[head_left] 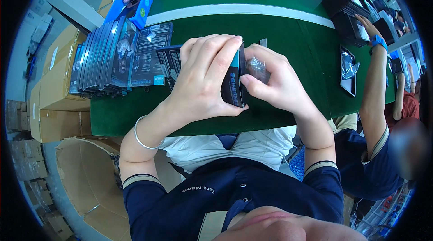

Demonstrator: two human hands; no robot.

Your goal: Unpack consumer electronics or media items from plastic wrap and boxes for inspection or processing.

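Gripping a dark box, your left hand clamps it between thumb and fingers; its narrow side shows a teal patch and pale print. Your right hand, just beside it, has thumb and fingers curled round crinkled clear plastic. Nearer your body than both hands runs the front edge of the green table. Left of your left hand, a row of dark cases crowds the surface; right of your right hand, open room reaches a black tray.
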